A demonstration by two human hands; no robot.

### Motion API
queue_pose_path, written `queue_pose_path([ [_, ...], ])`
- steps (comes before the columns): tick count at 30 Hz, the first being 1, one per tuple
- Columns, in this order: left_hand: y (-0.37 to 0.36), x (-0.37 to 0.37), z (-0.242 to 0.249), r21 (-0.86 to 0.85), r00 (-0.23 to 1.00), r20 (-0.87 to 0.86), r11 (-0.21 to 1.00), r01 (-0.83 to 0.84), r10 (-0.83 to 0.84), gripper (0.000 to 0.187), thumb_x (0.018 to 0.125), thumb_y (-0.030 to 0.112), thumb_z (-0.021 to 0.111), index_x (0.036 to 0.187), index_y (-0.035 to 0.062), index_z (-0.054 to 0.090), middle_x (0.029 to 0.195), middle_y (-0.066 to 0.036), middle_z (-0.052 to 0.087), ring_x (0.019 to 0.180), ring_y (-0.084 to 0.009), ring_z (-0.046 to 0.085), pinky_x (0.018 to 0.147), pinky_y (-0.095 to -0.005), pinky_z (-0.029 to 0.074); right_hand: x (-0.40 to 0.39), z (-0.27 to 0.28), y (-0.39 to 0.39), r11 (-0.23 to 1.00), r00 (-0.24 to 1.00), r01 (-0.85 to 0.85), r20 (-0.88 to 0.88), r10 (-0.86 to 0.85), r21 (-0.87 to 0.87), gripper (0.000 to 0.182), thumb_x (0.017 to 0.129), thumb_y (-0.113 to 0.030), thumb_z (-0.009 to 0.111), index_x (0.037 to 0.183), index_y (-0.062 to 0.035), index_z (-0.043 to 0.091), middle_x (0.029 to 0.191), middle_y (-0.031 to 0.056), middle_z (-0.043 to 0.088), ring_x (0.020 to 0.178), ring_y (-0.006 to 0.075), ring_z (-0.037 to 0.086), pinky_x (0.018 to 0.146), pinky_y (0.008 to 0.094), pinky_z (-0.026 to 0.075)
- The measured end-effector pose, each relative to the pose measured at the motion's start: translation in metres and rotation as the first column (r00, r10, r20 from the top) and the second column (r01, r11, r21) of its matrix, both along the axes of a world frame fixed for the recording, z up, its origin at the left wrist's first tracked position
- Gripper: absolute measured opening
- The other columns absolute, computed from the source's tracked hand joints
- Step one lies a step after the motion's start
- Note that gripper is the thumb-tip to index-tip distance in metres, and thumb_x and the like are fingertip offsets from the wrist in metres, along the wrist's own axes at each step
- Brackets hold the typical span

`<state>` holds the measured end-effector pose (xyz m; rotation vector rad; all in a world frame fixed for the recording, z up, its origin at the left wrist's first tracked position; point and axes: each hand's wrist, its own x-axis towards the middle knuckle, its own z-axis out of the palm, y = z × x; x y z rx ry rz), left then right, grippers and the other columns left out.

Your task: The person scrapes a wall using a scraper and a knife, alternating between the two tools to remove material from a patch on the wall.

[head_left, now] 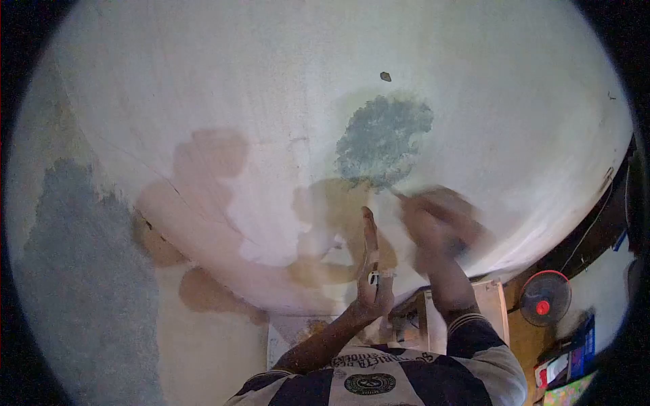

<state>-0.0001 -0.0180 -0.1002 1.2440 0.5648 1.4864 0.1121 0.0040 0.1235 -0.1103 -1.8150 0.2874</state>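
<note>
Just below a rough dark grey-green patch [386, 139] on the pale wall, my right hand [443, 220] is smeared by motion. A thin dark tip points from it toward the patch's lower edge; whether that is a finger or a tool cannot be made out. My left hand [370, 260] is upright and seen edge-on to the left, its fingers stretched upward, apart from the right hand. Near its palm shows a small white thing [374, 277], too small to name. Shadows of my hands and arms fall across the wall.
A larger grey patch [88, 284] covers the wall's lower left. A small dark chip mark [385, 76] sits above the round patch. At the lower right are a red-and-black fan [545, 298], a light board [491, 308] and blue-edged items [582, 348].
</note>
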Motion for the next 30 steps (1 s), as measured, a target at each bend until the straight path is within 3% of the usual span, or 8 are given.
queue_pose_path([
  [4, 0.017, 0.013, -0.06, 0.331, 0.964, -0.019, 0.911, -0.245, 0.266, 0.044, 0.093, 0.014, 0.055, 0.131, -0.0059, 0.047, 0.106, -0.009, 0.054, 0.088, -0.019, 0.053, 0.076, -0.0291, 0.048, 0.023, -0.031, 0.024, 0.928, 0.952, 0.278, 0.197, -0.233, -0.249, 0.02, 0.091, -0.023, 0.064, 0.085, -0.0039, 0.065, 0.087, 0.0101, 0.068, 0.078, 0.0214, 0.064, 0.072, 0.0326, 0.052],
  [6, 0.015, 0.009, -0.049, -0.139, 0.903, 0.424, 0.99, -0.005, 0.065, 0.051, 0.092, 0.023, 0.066, 0.135, 0.0006, 0.048, 0.087, 0.006, 0.054, 0.068, -0.004, 0.049, 0.06, -0.0201, 0.044, 0.018, -0.063, -0.011, 0.747, 0.903, 0.428, 0.197, -0.383, -0.509, 0.022, 0.092, -0.027, 0.064, 0.087, -0.0054, 0.067, 0.093, 0.0095, 0.069, 0.088, 0.022, 0.064, 0.081, 0.0322, 0.051],
  [10, -0.013, 0.002, 0.012, -0.043, 0.929, 0.367, 0.998, -0.046, 0.058, 0.052, 0.094, 0.021, 0.064, 0.138, 0.0002, 0.046, 0.086, 0.006, 0.053, 0.066, -0.0027, 0.047, 0.057, -0.02, 0.041, 0.014, -0.093, -0.058, 0.373, 0.749, 0.601, 0.335, -0.572, -0.707, 0.026, 0.093, -0.033, 0.064, 0.09, -0.0077, 0.069, 0.101, 0.0085, 0.07, 0.102, 0.0227, 0.065, 0.094, 0.0316, 0.049],
  [12, -0.008, 0.001, 0.012, -0.043, 0.939, 0.337, 0.998, -0.051, 0.062, 0.051, 0.095, 0.021, 0.062, 0.138, 0.0004, 0.045, 0.087, 0.005, 0.053, 0.068, -0.0032, 0.048, 0.058, -0.0204, 0.042, 0.013, -0.07, -0.046, 0.522, 0.691, 0.722, 0.433, -0.578, -0.455, 0.027, 0.094, -0.033, 0.062, 0.089, -0.0079, 0.069, 0.099, 0.0084, 0.07, 0.101, 0.0225, 0.065, 0.094, 0.0316, 0.05],
  [15, 0.022, 0.0, -0.052, -0.114, 0.921, 0.379, 0.992, -0.046, 0.086, 0.049, 0.097, 0.02, 0.059, 0.139, 0.0007, 0.045, 0.089, 0.004, 0.054, 0.071, -0.0039, 0.05, 0.06, -0.0211, 0.044, -0.008, -0.014, -0.043, 0.979, 0.979, 0.192, 0.079, -0.187, -0.067, 0.014, 0.09, -0.022, 0.063, 0.093, -0.0095, 0.069, 0.101, 0.0081, 0.069, 0.1, 0.0237, 0.065, 0.093, 0.0304, 0.05],
  [21, 0.027, 0.009, -0.061, 0.214, 0.976, 0.068, 0.953, -0.216, 0.206, 0.047, 0.097, 0.014, 0.05, 0.139, -0.0035, 0.04, 0.112, -0.006, 0.051, 0.095, -0.0123, 0.051, 0.079, -0.0272, 0.045, -0.01, -0.002, -0.036, 0.624, 0.589, 0.781, 0.331, -0.737, -0.001, 0.006, 0.08, -0.014, 0.069, 0.076, -0.0103, 0.067, 0.081, 0.0063, 0.069, 0.082, 0.024, 0.068, 0.074, 0.0265, 0.053],
  [24, 0.025, 0.008, -0.061, 0.371, 0.965, -0.13, 0.914, -0.166, 0.228, 0.045, 0.095, 0.009, 0.045, 0.136, -0.0077, 0.038, 0.132, -0.013, 0.047, 0.114, -0.0192, 0.049, 0.094, -0.0317, 0.043, -0.009, -0.028, 0.005, 0.701, 0.694, 0.71, 0.245, -0.677, -0.07, 0.007, 0.076, -0.005, 0.069, 0.072, -0.0102, 0.068, 0.073, 0.0048, 0.067, 0.073, 0.0215, 0.068, 0.067, 0.0274, 0.054],
  [30, 0.007, -0.004, -0.025, 0.008, 0.995, -0.042, 0.996, -0.091, 0.091, 0.06, 0.099, 0.019, 0.056, 0.147, 0.0013, 0.026, 0.108, -0.012, 0.059, 0.083, -0.0162, 0.06, 0.071, -0.0325, 0.054, -0.013, 0.008, -0.04, 0.834, 0.834, 0.541, 0.191, -0.517, -0.106, 0.012, 0.07, 0.002, 0.069, 0.064, -0.0075, 0.066, 0.064, 0.0047, 0.065, 0.062, 0.0189, 0.068, 0.064, 0.0247, 0.056],
])
